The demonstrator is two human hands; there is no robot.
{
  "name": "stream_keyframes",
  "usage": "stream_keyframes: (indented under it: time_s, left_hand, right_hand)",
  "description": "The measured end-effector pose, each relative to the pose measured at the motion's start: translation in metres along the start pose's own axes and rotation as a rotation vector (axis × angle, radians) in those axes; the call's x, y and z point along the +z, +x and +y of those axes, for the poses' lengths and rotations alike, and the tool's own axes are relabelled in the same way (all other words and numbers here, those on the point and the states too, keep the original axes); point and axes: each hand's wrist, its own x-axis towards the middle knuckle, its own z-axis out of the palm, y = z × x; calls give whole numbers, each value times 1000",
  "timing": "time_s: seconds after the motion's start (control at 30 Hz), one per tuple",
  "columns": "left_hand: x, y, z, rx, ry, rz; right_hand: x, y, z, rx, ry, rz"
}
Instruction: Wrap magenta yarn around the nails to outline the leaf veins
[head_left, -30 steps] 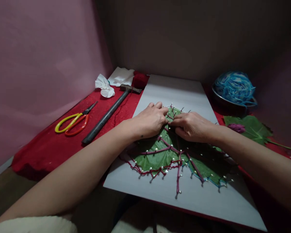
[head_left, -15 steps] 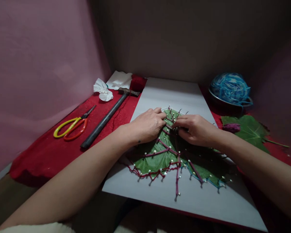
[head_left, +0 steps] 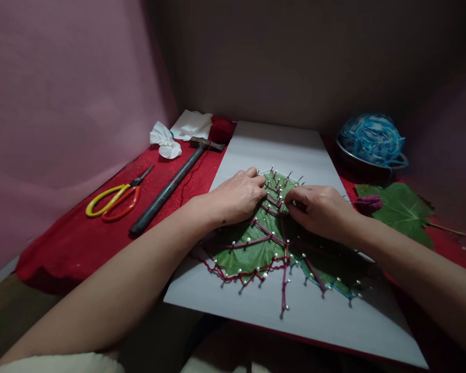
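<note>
Left hand point(head_left: 238, 196) and right hand point(head_left: 320, 210) flank purple thread point(head_left: 279, 240) on a nail-edged green leaf point(head_left: 243, 257).

SURFACE: red-covered table point(head_left: 70, 246) | LEFT: scissors point(head_left: 135, 183), hammer point(head_left: 171, 184), crumpled white tissue point(head_left: 166, 142) lie apart | FAR END: white paper point(head_left: 191, 124) beside red yarn point(head_left: 222, 130) | MIDDLE: white board point(head_left: 275, 147) | RIGHT: metal bowl point(head_left: 357, 161), loose leaf point(head_left: 408, 211)

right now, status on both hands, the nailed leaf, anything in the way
Left hand at nailed leaf; right hand over it, curled, grip hidden. Purple string spans its nails. Nothing seen blocking; hammer, scissors lie left of the board.
</note>
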Motion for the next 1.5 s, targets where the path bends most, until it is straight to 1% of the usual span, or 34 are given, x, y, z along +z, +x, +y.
stream_keyframes:
  time_s: [0.27, 0.4, 0.5, 0.63, 0.7, 0.77, 0.9, 1.03, 1.17, 1.23, 1.3, 1.4, 1.43, 1.5]
  left_hand:
    - [-3, -1, 1, -11, -14, -9]
    - [-4, -1, 2, -17, -4, -9]
    - [-5, -1, 2, -19, 0, -21]
    - [-6, 0, 3, -28, 13, -32]
    - [-5, 0, 3, -26, 16, -28]
    - [-4, 0, 3, -22, 12, -20]
    - [-2, 0, 1, -13, -3, -1]
    - [-1, -1, 0, -5, -5, 9]
    - [-1, 0, 0, 2, -4, 10]
    - [-2, 0, 0, 4, -5, 12]
    - [-2, 0, 0, 3, -4, 10]
    - [-3, 0, 1, -5, -1, 3]
    - [-3, 0, 1, -8, -2, -3]
    - [-3, 0, 1, -10, -6, -12]
  right_hand:
    - [-3, -3, -3, -8, 55, -41]
    - [-1, -3, 0, 6, 41, -127]
    - [-2, 0, 3, 107, 39, -185]
    - [-6, 11, 2, 304, 99, -195]
    - [-8, 18, 0, 354, 98, -189]
    - [-8, 23, -3, 369, 80, -192]
    - [-5, 25, -2, 359, 64, -191]
    - [-7, 16, 2, 321, 73, -185]
    - [-13, 5, -2, 160, 166, -232]
    - [-16, 3, -6, 115, 219, -196]
    - [-18, 4, -7, 137, 239, -128]
    - [-16, 6, -4, 181, 179, -75]
    - [-14, 5, -2, 167, 131, -79]
    - [-11, 2, 2, 83, 45, -123]
